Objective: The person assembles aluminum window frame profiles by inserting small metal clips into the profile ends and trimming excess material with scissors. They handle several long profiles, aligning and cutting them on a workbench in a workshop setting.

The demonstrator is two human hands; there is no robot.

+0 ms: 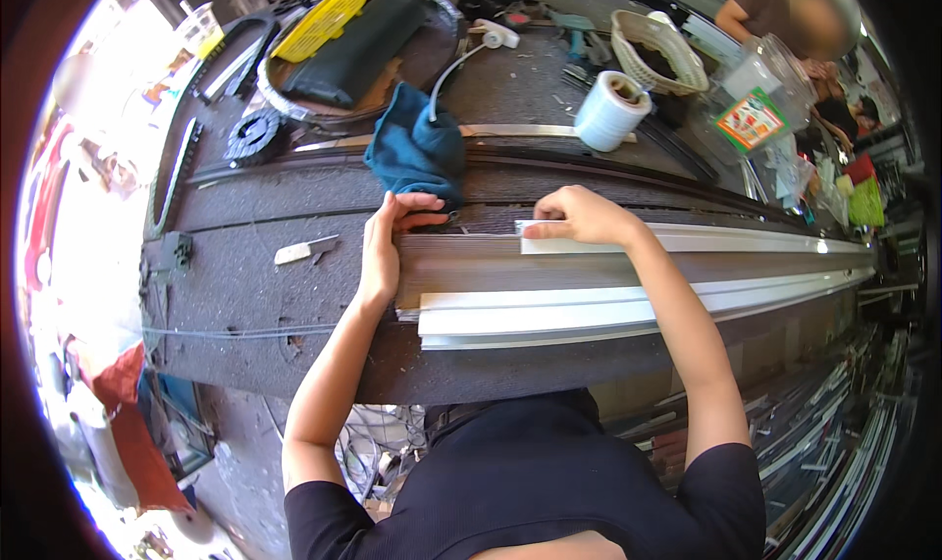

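My right hand (586,217) pinches the near end of a long white metal profile (706,239), thumb in front and fingers curled over the top. The profile lies on a stack of long grey-brown strips (466,266) running off to the right. At the stack's left end, my left hand (381,246) rests upright with its fingers stretched out toward the right. A second white profile (535,312) lies along the stack's near side, touched by neither hand. Just beyond my left fingers sits a crumpled blue cloth (417,143).
A utility knife (304,251) lies left on the dark workbench (235,295). Behind are a roll of plastic film (610,112), a white basket (659,52), a clear plastic jar (760,94), and a round tray (285,104) with a yellow basket (319,21). Another person (760,11) sits far right.
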